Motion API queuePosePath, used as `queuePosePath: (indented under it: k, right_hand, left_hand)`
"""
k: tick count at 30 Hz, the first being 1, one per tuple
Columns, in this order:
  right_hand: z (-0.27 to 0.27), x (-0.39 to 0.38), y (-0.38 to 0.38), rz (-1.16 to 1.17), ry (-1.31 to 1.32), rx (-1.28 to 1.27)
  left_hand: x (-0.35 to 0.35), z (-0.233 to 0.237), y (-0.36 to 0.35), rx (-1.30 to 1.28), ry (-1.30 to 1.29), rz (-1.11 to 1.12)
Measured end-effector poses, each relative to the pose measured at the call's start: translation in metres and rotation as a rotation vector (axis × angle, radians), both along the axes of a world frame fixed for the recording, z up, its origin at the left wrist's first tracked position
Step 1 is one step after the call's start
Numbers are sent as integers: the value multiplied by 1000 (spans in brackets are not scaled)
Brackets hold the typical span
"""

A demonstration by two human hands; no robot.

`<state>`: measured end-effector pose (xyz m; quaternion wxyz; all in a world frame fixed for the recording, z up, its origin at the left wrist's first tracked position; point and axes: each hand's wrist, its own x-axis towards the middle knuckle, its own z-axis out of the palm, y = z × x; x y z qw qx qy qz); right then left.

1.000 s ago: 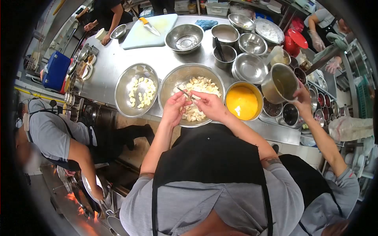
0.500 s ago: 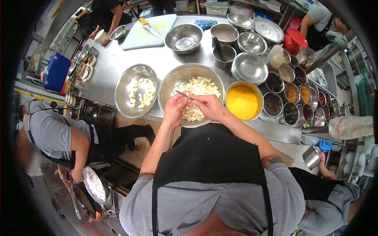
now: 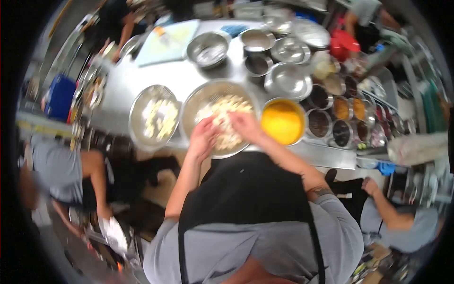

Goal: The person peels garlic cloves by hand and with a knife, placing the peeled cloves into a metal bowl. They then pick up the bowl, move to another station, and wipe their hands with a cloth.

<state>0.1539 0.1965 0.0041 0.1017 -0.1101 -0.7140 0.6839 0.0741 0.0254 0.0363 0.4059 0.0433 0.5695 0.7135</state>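
Fingers that met around a thin dark tool half a second ago have drawn slightly apart; at the right, a co-worker's hand (image 3: 370, 185), which held up a metal cup, now lies against their dark apron. Both of the person's hands are over the colander (image 3: 190, 105); the left hand (image 3: 202, 137) is half curled above its near left part, fingertips towards the middle; the right hand (image 3: 247, 126) reaches in from the right, fingers bent down over the cloves (image 3: 229, 102); blur hides the fingertips, so whether either hand is pinching anything cannot be told. Those cloves lie heaped in the colander, around and beyond the hands; more are spread in the bowl (image 3: 138, 113) just beside it, to the left; a pot (image 3: 303, 111) of yellow liquid (image 3: 283, 124) stands close on the right; beyond, a knife (image 3: 161, 35) rests on the board (image 3: 182, 47).
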Motion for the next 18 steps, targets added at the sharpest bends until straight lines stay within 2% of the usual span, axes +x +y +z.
queuePosePath:
  k: [1,2,3,4,5,6,7,10,13,16,18]
  right_hand:
    - [-22,-2,-4,-9,-6,61]
    - [-3,2,-1,34,-170,43]
    - [-11,3,-3,59,-187,82]
    - [-32,-6,-8,39,-198,108]
    - [-25,-4,-9,-8,-159,256]
    - [-13,3,-7,10,-96,261]
    - [2,6,-5,36,-187,193]
    - [6,14,-2,54,-242,-101]
    - [-11,11,-8,-60,-147,-236]
    - [-22,7,-17,-180,-1,80]
    - [-34,-1,-17,-108,51,158]
  left_hand:
    - [4,4,3,-72,-38,64]
    - [0,0,4,-42,-17,41]
    - [-1,-10,2,6,-13,67]
    - [-7,-18,-1,35,-19,78]
    - [-9,-18,-1,-4,33,65]
    - [-5,-11,2,-73,43,98]
    - [-11,-24,-1,-62,75,78]
    - [-14,-43,-6,-57,91,-3]
    - [-9,-50,-1,-103,113,7]
    - [-13,-55,4,-132,99,9]
    - [-8,-44,8,-103,51,-11]
